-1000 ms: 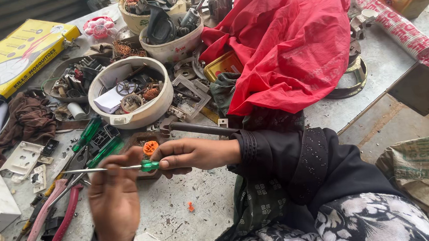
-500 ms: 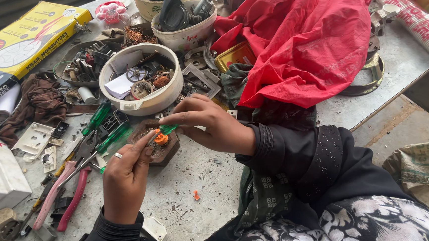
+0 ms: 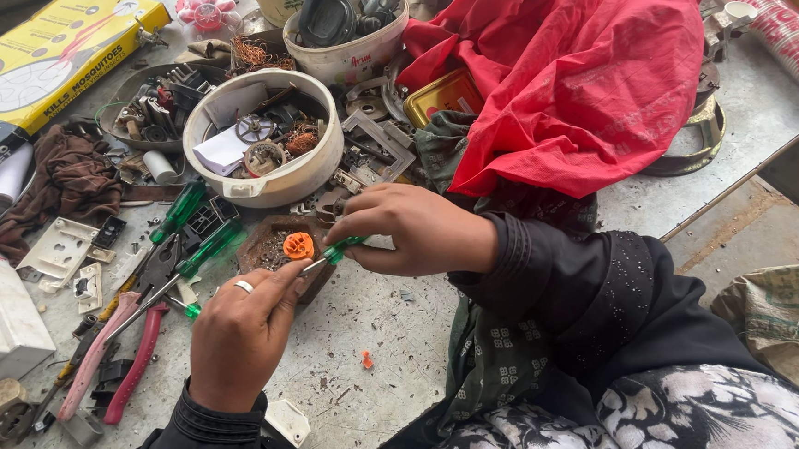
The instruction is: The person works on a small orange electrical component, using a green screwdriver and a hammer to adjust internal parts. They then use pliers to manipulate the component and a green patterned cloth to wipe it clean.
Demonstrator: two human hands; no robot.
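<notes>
My right hand [image 3: 414, 228] grips the green handle of a small screwdriver [image 3: 338, 250], whose thin shaft slants down to the left. My left hand [image 3: 240, 336], a ring on one finger, pinches the shaft's tip with thumb and forefinger. Just above those fingertips a small orange round part [image 3: 298, 245] rests on a brown block [image 3: 267, 251] on the grey worktable [image 3: 380, 364]. Whether the tip touches the orange part I cannot tell.
A white bowl of small parts [image 3: 267, 182] stands behind the block. Green-handled screwdrivers [image 3: 202, 250] and pink-handled pliers [image 3: 116, 348] lie at left. A red cloth [image 3: 584, 74] is heaped at back right, a yellow box [image 3: 38, 62] at back left. A tiny orange piece [image 3: 367, 359] lies near.
Both hands have moved closer together over the brown block. The orange part, held in my right fingers before, now sits on the block. The screwdriver has swung from level to slanted.
</notes>
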